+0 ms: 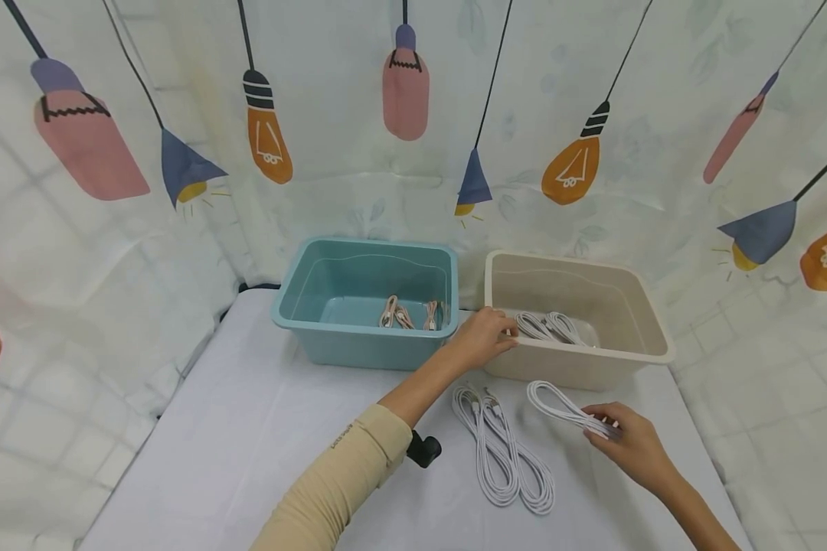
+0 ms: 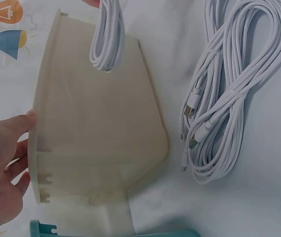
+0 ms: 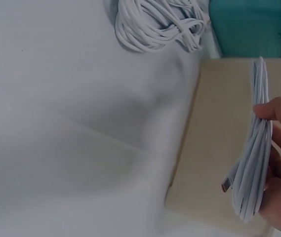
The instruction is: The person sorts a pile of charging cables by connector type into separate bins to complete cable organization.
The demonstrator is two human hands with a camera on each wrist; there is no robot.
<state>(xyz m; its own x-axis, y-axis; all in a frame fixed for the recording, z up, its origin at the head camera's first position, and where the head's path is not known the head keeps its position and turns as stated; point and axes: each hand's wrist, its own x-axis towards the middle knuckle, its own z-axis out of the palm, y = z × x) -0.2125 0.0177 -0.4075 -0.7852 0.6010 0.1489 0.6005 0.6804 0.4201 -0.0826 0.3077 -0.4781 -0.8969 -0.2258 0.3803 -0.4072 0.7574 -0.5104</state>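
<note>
My left hand [image 1: 484, 337] is at the left front corner of a beige plastic bin [image 1: 586, 369]. In the left wrist view its thumb presses the bin's rim [image 2: 33, 148] and the fingers curl over the other side. A bundled white USB cable [image 1: 561, 407] is pinched by my right hand [image 1: 627, 442], in front of the bin and above the table. One metal plug [image 3: 225, 184] of this cable sticks out in the right wrist view. Two more bundled white cables [image 1: 503, 467] lie on the table, left of the held one. Inside the beige bin rest white cable bundles [image 1: 550, 327].
Left of the beige bin stands a teal bin [image 1: 358, 344] with several small pinkish cables [image 1: 400, 314] at its right side. A white cloth [image 1: 234, 459] covers the table. Behind the bins hangs a curtain [image 1: 358, 168] printed with lamps.
</note>
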